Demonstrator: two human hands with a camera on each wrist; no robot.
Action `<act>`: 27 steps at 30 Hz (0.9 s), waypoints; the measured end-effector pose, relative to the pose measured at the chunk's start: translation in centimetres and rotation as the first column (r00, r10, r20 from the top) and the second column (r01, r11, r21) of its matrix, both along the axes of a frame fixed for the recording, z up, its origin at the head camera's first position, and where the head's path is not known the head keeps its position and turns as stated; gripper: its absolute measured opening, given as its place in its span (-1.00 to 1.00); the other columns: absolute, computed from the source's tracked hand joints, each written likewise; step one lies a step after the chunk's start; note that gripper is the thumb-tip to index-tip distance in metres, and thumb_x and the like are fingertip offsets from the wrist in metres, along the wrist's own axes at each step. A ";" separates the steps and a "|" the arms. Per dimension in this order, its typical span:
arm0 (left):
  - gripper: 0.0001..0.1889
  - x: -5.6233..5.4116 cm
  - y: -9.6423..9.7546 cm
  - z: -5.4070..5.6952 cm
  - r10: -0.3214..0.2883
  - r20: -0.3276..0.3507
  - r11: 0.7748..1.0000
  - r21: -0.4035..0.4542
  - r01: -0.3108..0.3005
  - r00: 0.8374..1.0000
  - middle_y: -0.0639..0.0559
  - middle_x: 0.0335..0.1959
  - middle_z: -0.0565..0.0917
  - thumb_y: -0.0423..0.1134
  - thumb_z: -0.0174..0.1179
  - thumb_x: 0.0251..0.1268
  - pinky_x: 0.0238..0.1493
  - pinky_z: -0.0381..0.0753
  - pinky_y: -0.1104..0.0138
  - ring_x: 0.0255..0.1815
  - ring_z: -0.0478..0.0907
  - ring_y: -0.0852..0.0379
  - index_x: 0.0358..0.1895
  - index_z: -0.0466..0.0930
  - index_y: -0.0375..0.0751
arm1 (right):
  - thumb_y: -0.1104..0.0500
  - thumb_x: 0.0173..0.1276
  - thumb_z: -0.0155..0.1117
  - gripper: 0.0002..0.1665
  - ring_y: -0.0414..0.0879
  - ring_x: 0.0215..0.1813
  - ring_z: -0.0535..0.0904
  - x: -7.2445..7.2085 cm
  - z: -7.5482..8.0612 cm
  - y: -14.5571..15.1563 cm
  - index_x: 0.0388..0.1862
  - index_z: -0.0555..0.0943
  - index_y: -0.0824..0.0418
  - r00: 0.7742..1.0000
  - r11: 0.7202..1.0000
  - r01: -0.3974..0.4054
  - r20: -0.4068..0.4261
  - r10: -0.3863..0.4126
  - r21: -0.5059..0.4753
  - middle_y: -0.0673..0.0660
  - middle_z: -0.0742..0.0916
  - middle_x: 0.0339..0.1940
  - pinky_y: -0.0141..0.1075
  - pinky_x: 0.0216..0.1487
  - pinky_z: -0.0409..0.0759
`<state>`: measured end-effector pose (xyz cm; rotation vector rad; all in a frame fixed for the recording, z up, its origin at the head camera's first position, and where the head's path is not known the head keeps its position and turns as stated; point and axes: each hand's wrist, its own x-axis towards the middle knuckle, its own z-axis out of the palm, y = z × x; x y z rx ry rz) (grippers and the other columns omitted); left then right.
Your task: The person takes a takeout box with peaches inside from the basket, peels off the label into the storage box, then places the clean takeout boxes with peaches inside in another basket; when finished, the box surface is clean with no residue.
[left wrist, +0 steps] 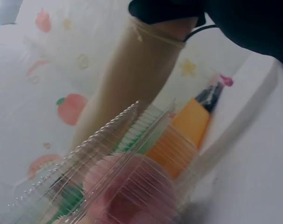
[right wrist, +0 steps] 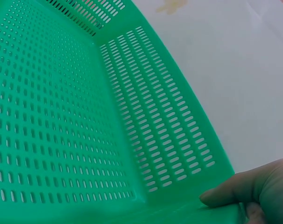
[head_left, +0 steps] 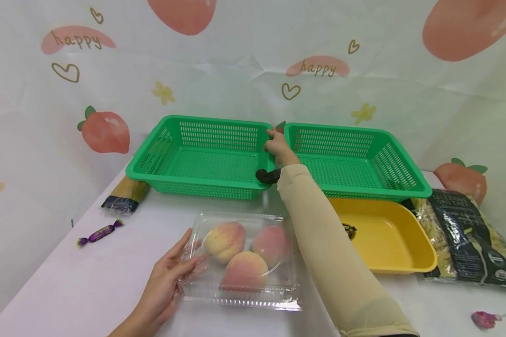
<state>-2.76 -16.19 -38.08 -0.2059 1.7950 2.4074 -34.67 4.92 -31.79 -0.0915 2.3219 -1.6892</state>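
My left hand (head_left: pixel 162 276) grips the left edge of a clear plastic clamshell box (head_left: pixel 196 292), thumb on the near side, other fingers partly seen through the plastic. Inside lie three peaches (head_left: pixel 244 270). The left wrist view shows the box (left wrist: pixel 109 133) side-on and tilted, with a blurred peach (left wrist: pixel 132 186) behind its ribbed wall. Farther back, my right hand (head_left: pixel 279 146) holds the right rim of the left green basket (head_left: pixel 202 180). In the right wrist view the thumb of the right hand (right wrist: pixel 258 189) presses on the rim of this basket (right wrist: pixel 179 100) at a corner.
A second green basket (head_left: pixel 405 189) stands at the right, behind a yellow tub (head_left: pixel 388 234). Packaged food (head_left: pixel 468 238) lies far right, with a lollipop (head_left: pixel 485 319) nearer. A bag of dry noodles (head_left: pixel 126 194) and a purple wrapped candy (head_left: pixel 100 233) lie left.
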 end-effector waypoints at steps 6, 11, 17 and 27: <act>-0.37 1.6 -3.0 -0.7 -0.037 -0.198 0.974 0.214 0.080 0.980 0.26 0.17 0.54 -0.47 -0.16 0.42 0.00 0.57 0.41 0.09 0.58 0.14 0.48 -0.06 0.01 | 0.52 0.32 -0.12 -0.16 -0.07 0.50 -0.07 0.0 -0.1 0.0 0.51 -0.03 0.05 1.000 1.000 0.000 0.007 0.000 0.005 -0.14 -0.18 0.55 -0.29 -0.42 0.13; -0.36 2.2 -5.0 0.3 -0.003 -0.342 0.919 0.369 0.137 0.940 0.06 0.23 0.52 -0.60 -0.32 0.41 0.06 0.55 0.31 0.14 0.55 0.03 0.46 0.03 0.03 | 0.52 0.32 -0.12 -0.17 -0.09 0.56 -0.31 0.2 0.0 -0.1 0.50 -0.02 0.06 1.000 1.000 0.003 -0.001 -0.003 0.002 -0.13 -0.17 0.55 -0.27 -0.36 0.14; -0.36 1.5 -6.8 2.5 0.089 -0.392 0.892 0.439 0.102 0.916 -0.07 0.22 0.52 -0.63 -0.41 0.40 -0.12 0.63 0.43 0.10 0.56 -0.07 0.47 0.01 -0.01 | 0.51 0.32 -0.12 -0.17 -0.08 0.56 -0.26 0.1 0.1 0.0 0.50 -0.02 0.06 1.000 1.000 0.006 -0.015 -0.006 0.004 -0.13 -0.16 0.55 -0.28 -0.41 0.13; -0.42 -3.9 -9.8 7.9 0.115 -0.295 0.883 0.467 0.038 0.949 -0.03 0.06 0.62 -0.58 -0.22 0.39 -0.35 0.66 0.47 -0.10 0.67 -0.09 0.37 0.26 0.02 | 0.53 0.31 -0.14 -0.16 -0.12 0.54 -0.16 0.1 -0.1 0.0 0.50 -0.01 0.06 1.000 1.000 0.002 -0.013 -0.002 0.022 -0.12 -0.16 0.55 -0.27 -0.42 0.12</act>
